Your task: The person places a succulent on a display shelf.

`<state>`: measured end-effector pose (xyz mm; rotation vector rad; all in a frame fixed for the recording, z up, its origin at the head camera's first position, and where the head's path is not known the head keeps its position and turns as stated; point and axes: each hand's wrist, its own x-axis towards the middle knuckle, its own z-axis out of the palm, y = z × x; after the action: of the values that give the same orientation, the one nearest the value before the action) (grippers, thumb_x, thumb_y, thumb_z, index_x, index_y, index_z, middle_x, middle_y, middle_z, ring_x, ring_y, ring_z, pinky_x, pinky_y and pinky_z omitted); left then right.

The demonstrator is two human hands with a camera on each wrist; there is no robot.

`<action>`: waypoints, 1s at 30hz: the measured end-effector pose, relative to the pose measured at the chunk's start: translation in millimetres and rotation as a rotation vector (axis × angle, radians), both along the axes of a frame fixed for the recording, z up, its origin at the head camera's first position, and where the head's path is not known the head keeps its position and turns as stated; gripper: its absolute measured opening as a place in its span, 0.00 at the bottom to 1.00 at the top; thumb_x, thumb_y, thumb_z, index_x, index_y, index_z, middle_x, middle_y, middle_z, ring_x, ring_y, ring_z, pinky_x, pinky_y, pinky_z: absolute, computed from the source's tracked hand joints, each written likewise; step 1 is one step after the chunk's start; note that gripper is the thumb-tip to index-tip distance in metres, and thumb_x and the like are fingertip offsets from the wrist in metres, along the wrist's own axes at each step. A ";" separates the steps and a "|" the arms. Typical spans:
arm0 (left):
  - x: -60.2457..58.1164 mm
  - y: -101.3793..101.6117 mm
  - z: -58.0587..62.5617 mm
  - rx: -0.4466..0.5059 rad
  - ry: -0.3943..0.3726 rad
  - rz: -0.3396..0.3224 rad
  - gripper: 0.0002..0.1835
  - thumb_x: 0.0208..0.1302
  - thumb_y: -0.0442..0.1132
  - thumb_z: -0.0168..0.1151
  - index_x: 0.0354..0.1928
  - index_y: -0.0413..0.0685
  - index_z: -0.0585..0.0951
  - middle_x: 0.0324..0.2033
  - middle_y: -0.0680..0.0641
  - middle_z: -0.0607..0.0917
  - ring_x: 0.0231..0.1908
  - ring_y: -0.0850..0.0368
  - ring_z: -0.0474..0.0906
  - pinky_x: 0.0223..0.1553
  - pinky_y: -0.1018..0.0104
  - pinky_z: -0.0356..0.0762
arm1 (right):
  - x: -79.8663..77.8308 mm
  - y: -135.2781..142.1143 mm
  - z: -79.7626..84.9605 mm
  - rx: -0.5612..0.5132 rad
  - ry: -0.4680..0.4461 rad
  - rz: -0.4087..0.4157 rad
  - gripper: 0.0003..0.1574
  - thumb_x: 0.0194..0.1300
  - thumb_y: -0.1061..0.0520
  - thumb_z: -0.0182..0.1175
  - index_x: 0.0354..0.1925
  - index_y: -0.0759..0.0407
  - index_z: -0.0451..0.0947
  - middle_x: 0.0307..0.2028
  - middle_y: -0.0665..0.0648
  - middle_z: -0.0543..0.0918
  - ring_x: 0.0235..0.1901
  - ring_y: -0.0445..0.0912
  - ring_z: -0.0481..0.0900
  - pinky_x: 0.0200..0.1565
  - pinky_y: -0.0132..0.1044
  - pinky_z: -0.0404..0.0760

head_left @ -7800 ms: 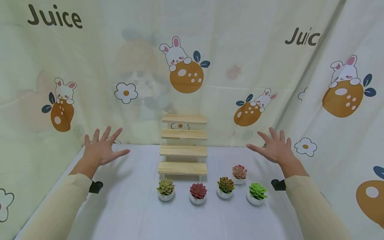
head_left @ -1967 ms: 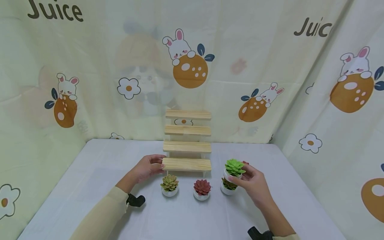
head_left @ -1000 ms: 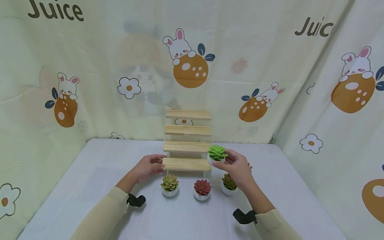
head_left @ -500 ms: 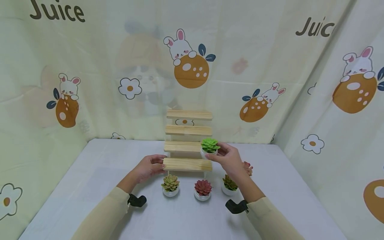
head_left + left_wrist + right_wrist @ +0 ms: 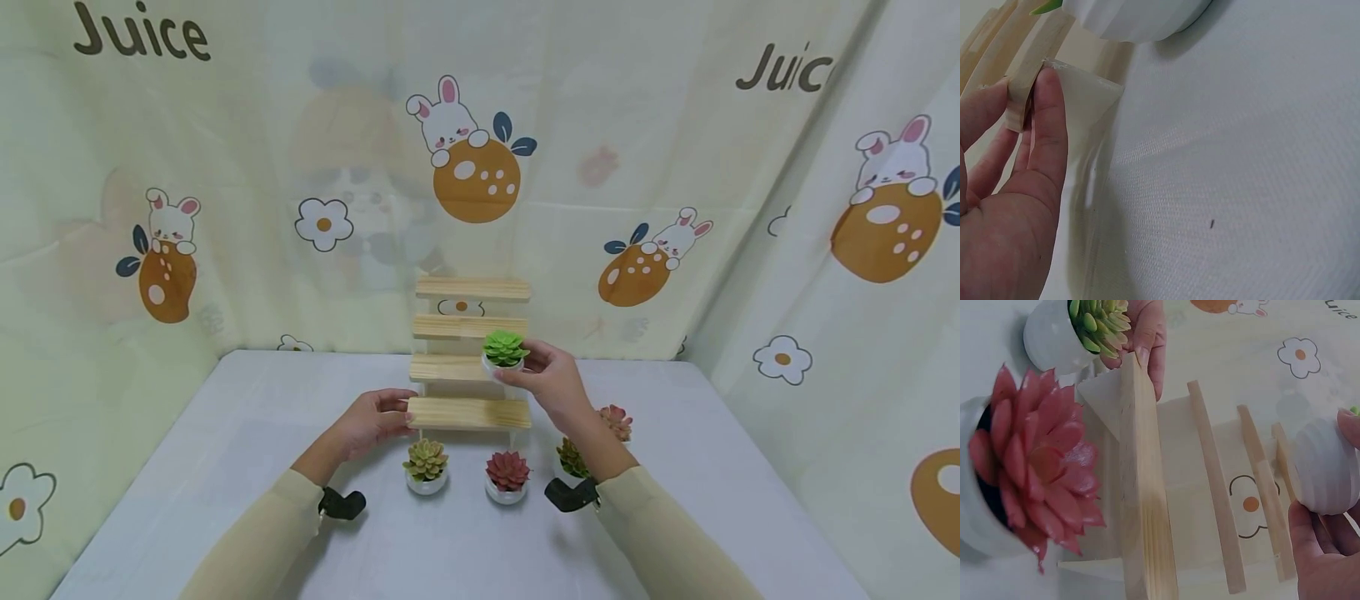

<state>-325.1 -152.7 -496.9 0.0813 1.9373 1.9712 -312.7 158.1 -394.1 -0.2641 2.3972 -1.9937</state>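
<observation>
My left hand [image 5: 371, 423] pinches the left end of the lowest plank of a four-step wooden display shelf [image 5: 468, 412]. In the left wrist view, thumb and fingers grip the plank end [image 5: 1019, 103] from both sides. With my right hand [image 5: 555, 385] I hold a bright green potted succulent [image 5: 505, 348] by its white pot [image 5: 1325, 465], upright, over the right part of the second plank from the bottom; whether the pot touches the plank cannot be told. A yellow-green succulent [image 5: 426, 460] and a dark red succulent [image 5: 507, 472] stand before the shelf.
Behind my right forearm are a brownish-green succulent [image 5: 572, 457], partly covered, and a pink succulent [image 5: 617, 422]. A white cloth covers the table [image 5: 262, 433]. The printed curtain [image 5: 360, 275] hangs right behind the shelf.
My right hand has carried the green succulent from the table at the right, leftward and up over the shelf. My left hand came to the plank's end earlier and stays there.
</observation>
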 end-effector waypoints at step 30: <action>0.5 -3.0 -2.7 0.047 0.008 -0.016 0.28 0.70 0.26 0.60 0.72 0.36 0.69 0.58 0.38 0.78 0.51 0.53 0.83 0.57 0.57 0.87 | -50.4 -51.3 26.4 -0.001 0.099 0.027 0.36 0.55 0.53 0.79 0.62 0.54 0.81 0.54 0.58 0.86 0.52 0.48 0.85 0.47 0.31 0.87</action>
<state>-324.6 -155.7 -499.6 0.1176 1.8895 2.0095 -363.1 106.8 -367.6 -0.4015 2.4358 -2.0165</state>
